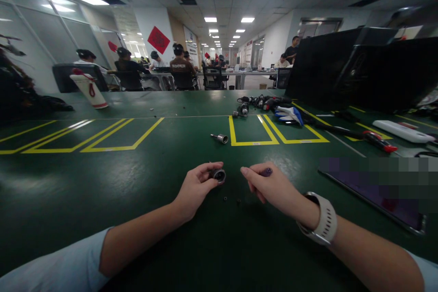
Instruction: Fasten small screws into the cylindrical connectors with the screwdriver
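Observation:
My left hand (197, 187) pinches a short, dark, hollow cylindrical metal part (219, 175) between thumb and fingers, its round open end turned towards me. To its right, my right hand (268, 185) is closed around a slim tool with a purple end (266, 172); the rest of that tool is hidden in the fist. The two hands are apart. Below them on the green table lie two tiny dark pieces, a nut-like one (225, 199) and another (238, 201). Beyond my left hand lies a silvery socket bit (219, 138) with a thin shank.
Yellow tape outlines (255, 143) mark the green table (153, 182). A phone-like dark slab (372, 196) lies right. Farther back are a blue-white glove (289, 115), a red-and-black handled tool (379, 141), more metal parts (243, 109) and a black box (325, 68). Several people sit beyond.

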Motion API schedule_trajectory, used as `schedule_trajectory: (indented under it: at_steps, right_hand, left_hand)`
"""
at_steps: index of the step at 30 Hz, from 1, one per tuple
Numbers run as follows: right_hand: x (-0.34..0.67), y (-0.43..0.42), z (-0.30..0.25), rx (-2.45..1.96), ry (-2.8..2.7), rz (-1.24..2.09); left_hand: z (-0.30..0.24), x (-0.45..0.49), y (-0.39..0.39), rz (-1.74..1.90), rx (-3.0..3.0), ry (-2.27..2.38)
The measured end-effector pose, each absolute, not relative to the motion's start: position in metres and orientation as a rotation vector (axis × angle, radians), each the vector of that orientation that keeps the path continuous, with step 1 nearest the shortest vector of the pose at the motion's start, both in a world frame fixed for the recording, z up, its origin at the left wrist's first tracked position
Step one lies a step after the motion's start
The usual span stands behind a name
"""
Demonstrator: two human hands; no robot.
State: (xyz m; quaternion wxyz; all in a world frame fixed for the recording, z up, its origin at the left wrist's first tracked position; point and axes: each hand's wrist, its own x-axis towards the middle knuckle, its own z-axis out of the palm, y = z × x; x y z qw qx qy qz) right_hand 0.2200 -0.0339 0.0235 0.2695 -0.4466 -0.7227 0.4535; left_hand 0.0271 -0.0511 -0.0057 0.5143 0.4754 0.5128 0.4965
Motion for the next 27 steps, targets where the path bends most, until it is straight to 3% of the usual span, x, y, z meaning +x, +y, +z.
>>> schedule_trajectory:
  at_steps: [10,20,27]
  right_hand:
    - [0.220,-0.039,0.012,-0.945,-1.828,1.194]
    - [0.216,-0.049,0.007,-0.653,-2.075,0.636]
    - [0.213,-0.048,0.002,-0.583,-2.170,0.535]
  left_hand:
    - [-0.003,0.025,-0.050,1.270,1.161,1.137]
    - [-0.001,0.027,-0.053,1.212,1.194,1.251]
    - [-0.001,0.029,-0.056,1.203,1.219,1.229]
